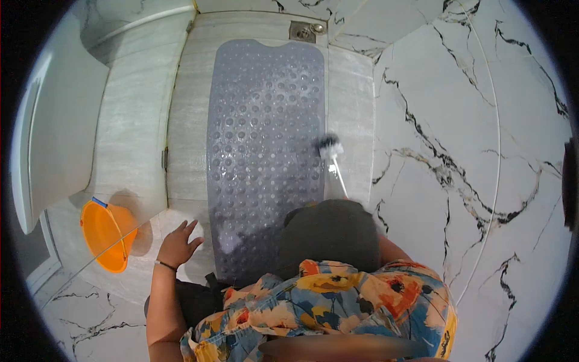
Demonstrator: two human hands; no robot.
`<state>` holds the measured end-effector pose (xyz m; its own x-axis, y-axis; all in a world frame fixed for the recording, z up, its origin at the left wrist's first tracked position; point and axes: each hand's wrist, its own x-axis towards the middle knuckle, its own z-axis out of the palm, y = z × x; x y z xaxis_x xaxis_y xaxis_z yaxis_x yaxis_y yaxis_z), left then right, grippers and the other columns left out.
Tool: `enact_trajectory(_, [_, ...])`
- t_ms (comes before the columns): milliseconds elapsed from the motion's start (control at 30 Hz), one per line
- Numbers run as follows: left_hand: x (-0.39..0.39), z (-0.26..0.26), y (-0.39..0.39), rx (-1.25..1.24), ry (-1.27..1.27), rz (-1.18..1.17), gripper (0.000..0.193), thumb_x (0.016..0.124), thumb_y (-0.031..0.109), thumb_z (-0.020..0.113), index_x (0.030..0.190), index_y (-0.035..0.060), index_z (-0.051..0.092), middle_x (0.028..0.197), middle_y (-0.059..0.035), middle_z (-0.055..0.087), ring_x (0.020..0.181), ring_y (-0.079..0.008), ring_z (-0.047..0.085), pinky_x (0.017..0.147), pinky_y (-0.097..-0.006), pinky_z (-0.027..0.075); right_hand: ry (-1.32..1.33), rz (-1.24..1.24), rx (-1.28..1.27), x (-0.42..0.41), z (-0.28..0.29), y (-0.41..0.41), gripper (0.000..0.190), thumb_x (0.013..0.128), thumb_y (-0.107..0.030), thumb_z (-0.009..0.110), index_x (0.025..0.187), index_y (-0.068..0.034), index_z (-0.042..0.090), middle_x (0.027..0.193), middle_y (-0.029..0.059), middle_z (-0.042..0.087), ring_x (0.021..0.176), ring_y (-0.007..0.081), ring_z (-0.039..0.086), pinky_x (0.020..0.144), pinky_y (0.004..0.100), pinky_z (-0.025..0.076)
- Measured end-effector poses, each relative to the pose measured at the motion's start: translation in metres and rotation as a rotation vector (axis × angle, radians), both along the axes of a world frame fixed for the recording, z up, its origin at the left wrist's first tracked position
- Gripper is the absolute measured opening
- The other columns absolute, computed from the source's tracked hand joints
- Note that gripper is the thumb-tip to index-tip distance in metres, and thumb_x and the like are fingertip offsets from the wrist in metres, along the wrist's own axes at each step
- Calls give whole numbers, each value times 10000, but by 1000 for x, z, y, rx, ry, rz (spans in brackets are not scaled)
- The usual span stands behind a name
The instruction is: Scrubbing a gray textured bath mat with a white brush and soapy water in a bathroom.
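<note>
My left hand [177, 244] is held out to the left of a grey-purple rubber bath mat [267, 113], its fingers apart and nothing in it. A long-handled brush [338, 174] with dark bristles, likely a toilet brush, lies across the mat's right edge; its head is blurred and has white foam on it. The white handle runs back behind my knee [332, 235]. Only a sliver of my right hand [346, 197] shows at the handle's end, and the knee hides the rest. Wet suds glisten on the mat's round bumps.
An orange bucket [102, 235] with a blue grip stands at the left, partly behind a clear glass panel [131, 158]. A metal floor drain [302, 31] lies beyond the mat. The marble-patterned wall [434, 135] rises at the right. A white fixture [63, 117] stands far left.
</note>
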<state>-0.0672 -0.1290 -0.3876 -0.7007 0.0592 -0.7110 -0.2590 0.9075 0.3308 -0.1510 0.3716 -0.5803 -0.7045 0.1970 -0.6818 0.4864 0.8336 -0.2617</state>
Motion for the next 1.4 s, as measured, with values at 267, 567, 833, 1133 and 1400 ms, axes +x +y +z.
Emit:
enact_trajectory(267, [-19,-11,23,52,-19,-207,536,800,387,514,1245,117,384,1230,-229,398,1100,-360,424,893,-387,376,-199,-458,-68,-38,51,17,731,851,-552,165,836,45,587,789,270,574,855,403,537,784,460,376])
enact_trajectory(567, [2,-38,29,174,-87,-341,569,808,467,461,1259,133,366,1240,-220,390,1110,-358,417,903,-391,369,45,-179,140,85,19,61,756,799,-637,250,676,39,565,560,178,547,511,303,543,598,380,435])
enact_trajectory(833, [-9,-57,41,151,-159,-405,583,812,490,438,1276,150,344,1265,-213,366,1136,-349,395,919,-384,355,242,-49,207,126,31,32,742,811,-616,254,662,43,559,569,192,544,523,335,537,551,403,437])
enact_trajectory(1133, [-14,-63,66,203,-187,-435,583,812,494,441,1272,145,356,1294,-197,333,1162,-336,368,935,-379,340,-102,-179,89,140,73,10,779,824,-596,211,876,89,579,913,307,542,924,426,506,820,426,379])
enact_trajectory(1400, [-20,-71,73,181,-314,-448,570,827,472,434,1269,120,358,1292,-165,352,1163,-323,370,943,-376,330,-51,-204,131,172,63,1,750,829,-585,240,801,85,576,824,301,549,854,423,520,761,437,392])
